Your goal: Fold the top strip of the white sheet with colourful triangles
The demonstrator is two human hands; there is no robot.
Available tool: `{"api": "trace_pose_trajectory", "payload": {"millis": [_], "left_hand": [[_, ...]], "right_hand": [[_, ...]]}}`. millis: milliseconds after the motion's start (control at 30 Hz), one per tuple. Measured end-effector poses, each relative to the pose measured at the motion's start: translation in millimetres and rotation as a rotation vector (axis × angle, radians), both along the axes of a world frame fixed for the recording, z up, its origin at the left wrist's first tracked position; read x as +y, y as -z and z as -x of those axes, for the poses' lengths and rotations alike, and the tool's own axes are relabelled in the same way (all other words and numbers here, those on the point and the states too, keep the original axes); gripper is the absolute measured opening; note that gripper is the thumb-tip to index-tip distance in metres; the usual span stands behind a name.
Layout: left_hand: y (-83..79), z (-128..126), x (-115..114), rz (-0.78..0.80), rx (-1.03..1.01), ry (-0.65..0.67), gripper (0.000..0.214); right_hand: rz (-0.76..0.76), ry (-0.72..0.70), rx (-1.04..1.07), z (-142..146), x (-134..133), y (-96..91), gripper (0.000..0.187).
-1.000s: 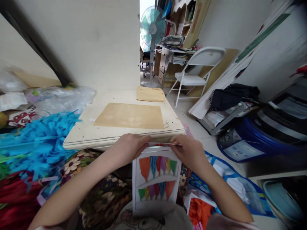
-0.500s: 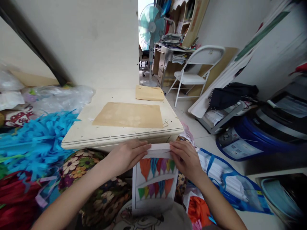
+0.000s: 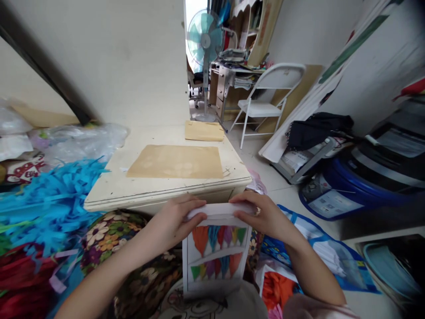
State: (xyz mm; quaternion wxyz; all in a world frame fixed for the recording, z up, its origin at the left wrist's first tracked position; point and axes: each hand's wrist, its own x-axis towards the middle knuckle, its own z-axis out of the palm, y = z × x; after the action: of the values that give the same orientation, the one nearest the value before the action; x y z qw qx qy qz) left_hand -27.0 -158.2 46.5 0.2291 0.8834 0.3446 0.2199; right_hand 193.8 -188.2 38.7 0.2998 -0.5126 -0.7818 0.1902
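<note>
Head view: our left hand (image 3: 174,220) and right hand (image 3: 262,215) pinch the bunting card's (image 3: 216,254) far edge; its long axis runs toward us, below the desk's (image 3: 109,190) near edge.

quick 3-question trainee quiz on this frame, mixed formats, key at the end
1. True or false: both hands, left hand and right hand, grip the top edge of the printed sheet.
2. What lies flat on the white table? A) scissors B) brown paper sheet C) a bottle
3. What stands in the doorway beyond the table?

Key: 1 true; 2 B; 3 a teal fan.
</note>
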Motion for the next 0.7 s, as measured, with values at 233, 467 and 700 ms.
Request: {"api": "trace_pose_trajectory", "payload": {"millis": [233,467,700], "left_hand": [[1.4,0,-2,-0.028,-0.078,0.026,0.026],[1.5,5,3,0.069,-0.071,-0.025,0.03],[-4.4,14,17,0.403,-0.123,0.071,0.033]], "right_hand": [[-0.124,-0.077,0.09,-1,-1,7.0,0.016],[0.031,0.019,0.08,-6,1,4.2,0.021],[0.192,-0.067,0.099,-22,13,-4.0,0.025]]}}
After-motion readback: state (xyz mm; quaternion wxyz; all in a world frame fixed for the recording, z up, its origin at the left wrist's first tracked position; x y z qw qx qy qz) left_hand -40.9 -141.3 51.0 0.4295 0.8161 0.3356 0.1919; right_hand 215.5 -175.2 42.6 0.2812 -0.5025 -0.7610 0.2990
